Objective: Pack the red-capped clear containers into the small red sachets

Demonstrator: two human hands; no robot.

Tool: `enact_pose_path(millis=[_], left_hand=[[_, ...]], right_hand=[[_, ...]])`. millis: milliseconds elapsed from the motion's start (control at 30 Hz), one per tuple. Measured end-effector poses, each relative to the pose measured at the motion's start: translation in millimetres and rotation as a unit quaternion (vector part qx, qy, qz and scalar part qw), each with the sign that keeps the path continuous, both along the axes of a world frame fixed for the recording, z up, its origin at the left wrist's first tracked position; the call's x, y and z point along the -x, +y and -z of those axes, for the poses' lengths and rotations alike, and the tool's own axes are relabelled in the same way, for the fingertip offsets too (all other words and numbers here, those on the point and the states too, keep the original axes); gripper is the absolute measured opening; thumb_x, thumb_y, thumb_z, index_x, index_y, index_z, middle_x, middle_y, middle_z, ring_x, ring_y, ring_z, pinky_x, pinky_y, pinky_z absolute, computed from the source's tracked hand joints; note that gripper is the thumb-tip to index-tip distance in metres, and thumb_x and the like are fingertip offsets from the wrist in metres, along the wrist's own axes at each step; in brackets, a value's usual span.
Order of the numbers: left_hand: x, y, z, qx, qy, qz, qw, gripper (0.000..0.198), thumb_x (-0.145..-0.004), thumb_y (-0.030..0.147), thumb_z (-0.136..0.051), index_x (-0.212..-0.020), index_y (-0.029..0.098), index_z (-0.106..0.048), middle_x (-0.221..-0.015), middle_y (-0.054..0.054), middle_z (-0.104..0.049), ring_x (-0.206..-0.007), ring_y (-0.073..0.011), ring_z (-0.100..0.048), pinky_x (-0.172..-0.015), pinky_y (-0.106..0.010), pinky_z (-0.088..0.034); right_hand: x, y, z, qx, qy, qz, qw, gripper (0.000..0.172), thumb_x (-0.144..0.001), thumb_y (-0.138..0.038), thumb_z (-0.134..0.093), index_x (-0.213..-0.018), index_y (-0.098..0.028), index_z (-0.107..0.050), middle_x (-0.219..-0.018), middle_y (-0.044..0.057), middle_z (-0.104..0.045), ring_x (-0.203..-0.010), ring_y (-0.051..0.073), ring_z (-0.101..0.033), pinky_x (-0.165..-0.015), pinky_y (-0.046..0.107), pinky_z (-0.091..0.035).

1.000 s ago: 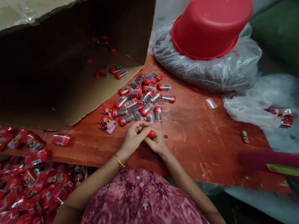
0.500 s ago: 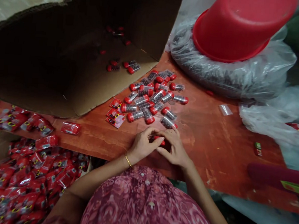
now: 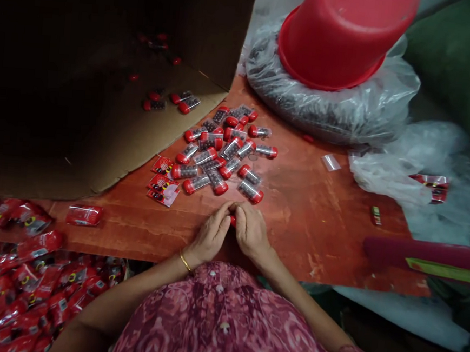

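Note:
Close together near the table's front edge, my left hand (image 3: 213, 231) and my right hand (image 3: 252, 229) are both closed around a small red-capped container (image 3: 233, 220). Only a bit of its red end shows between the thumbs; my fingers hide the rest. Just beyond my hands lies a loose pile of clear containers (image 3: 218, 182) with red caps and dark beads inside. Left of that pile are a few red printed cards (image 3: 163, 191).
A large cardboard box (image 3: 173, 133) lies open at the left with several containers inside. Red packets (image 3: 39, 291) fill the space below the table's left edge. A red bucket (image 3: 339, 43) sits upside down on a plastic-wrapped bundle (image 3: 305, 114). A dark red roll (image 3: 400, 248) juts in from the right.
The view has shifted, so most things appear further left. My hands have drawn closer together, with thumbs side by side over the red-capped container.

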State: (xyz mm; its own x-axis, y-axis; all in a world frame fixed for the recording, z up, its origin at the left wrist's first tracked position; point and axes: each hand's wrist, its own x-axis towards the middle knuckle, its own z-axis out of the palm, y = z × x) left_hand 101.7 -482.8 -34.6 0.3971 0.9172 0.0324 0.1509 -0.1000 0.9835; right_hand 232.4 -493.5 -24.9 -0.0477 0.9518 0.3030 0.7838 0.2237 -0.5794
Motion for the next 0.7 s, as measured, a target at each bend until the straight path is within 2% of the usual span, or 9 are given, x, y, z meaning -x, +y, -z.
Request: enact_pose_path(millis=[100, 267, 433, 500, 567, 633, 700], left_hand=[[2, 0, 4.4, -0.019, 0.029, 0.020, 0.999, 0.043, -0.091, 0.030, -0.034, -0.131, 0.018, -0.044, -0.133, -0.012, -0.052, -0.123, -0.0183, -0.048, -0.104, -0.034, -0.038], [7, 3, 6.3, -0.007, 0.070, 0.074, 0.995, 0.051, -0.092, 0.035, -0.027, -0.137, 0.012, -0.035, -0.143, -0.013, -0.039, -0.131, -0.0198, -0.037, -0.110, -0.037, -0.030], [4, 3, 4.8, 0.013, 0.054, 0.064, 0.996, 0.049, -0.091, 0.033, -0.031, -0.136, 0.014, -0.037, -0.140, -0.012, -0.043, -0.129, -0.0196, -0.040, -0.109, -0.036, -0.032], [5, 2, 1.8, 0.015, 0.035, 0.036, 0.999, 0.046, -0.090, 0.031, -0.034, -0.132, 0.014, -0.044, -0.133, -0.013, -0.051, -0.123, -0.0203, -0.048, -0.104, -0.035, -0.038], [13, 4, -3.9, 0.015, 0.030, -0.010, 0.999, 0.041, -0.089, 0.031, -0.037, -0.123, 0.015, -0.053, -0.122, -0.012, -0.061, -0.111, -0.0200, -0.057, -0.095, -0.032, -0.045], [30, 12, -11.6, -0.003, 0.064, -0.087, 0.994, 0.034, -0.088, 0.033, -0.042, -0.111, 0.017, -0.062, -0.108, -0.010, -0.068, -0.098, -0.0190, -0.064, -0.086, -0.029, -0.049], [52, 28, -19.0, -0.043, 0.144, -0.180, 0.972, 0.030, -0.086, 0.033, -0.046, -0.101, 0.017, -0.066, -0.099, -0.009, -0.070, -0.090, -0.0189, -0.065, -0.082, -0.028, -0.050]], right_hand=[[-1, 1, 4.1, -0.017, 0.009, -0.002, 1.000, 0.037, -0.095, -0.022, -0.022, -0.082, -0.017, -0.057, -0.073, 0.005, -0.061, -0.066, 0.016, -0.054, -0.064, 0.029, -0.039], [2, 0, 11.0, -0.039, 0.040, 0.000, 0.998, 0.039, -0.097, -0.026, -0.019, -0.083, -0.018, -0.055, -0.074, 0.005, -0.062, -0.068, 0.017, -0.055, -0.065, 0.030, -0.040], [-1, -8, 19.3, -0.068, 0.059, -0.059, 0.994, 0.046, -0.093, -0.052, -0.023, -0.097, -0.019, -0.055, -0.092, 0.010, -0.065, -0.084, 0.021, -0.058, -0.074, 0.035, -0.043], [-8, -8, 23.3, -0.059, 0.045, -0.093, 0.993, 0.044, -0.090, -0.054, -0.032, -0.100, -0.018, -0.055, -0.096, 0.011, -0.064, -0.087, 0.022, -0.059, -0.075, 0.036, -0.044], [-18, 0, 27.5, -0.042, 0.038, -0.098, 0.994, 0.037, -0.089, -0.050, -0.039, -0.098, -0.018, -0.056, -0.092, 0.010, -0.065, -0.082, 0.022, -0.059, -0.072, 0.035, -0.045], [-30, 15, 31.5, -0.028, 0.042, -0.055, 0.997, 0.033, -0.089, -0.047, -0.041, -0.094, -0.018, -0.057, -0.085, 0.009, -0.065, -0.074, 0.021, -0.059, -0.067, 0.034, -0.046], [-43, 37, 34.4, -0.010, 0.045, 0.019, 0.999, 0.034, -0.087, -0.048, -0.040, -0.092, -0.018, -0.057, -0.079, 0.007, -0.063, -0.069, 0.021, -0.056, -0.065, 0.034, -0.045]])
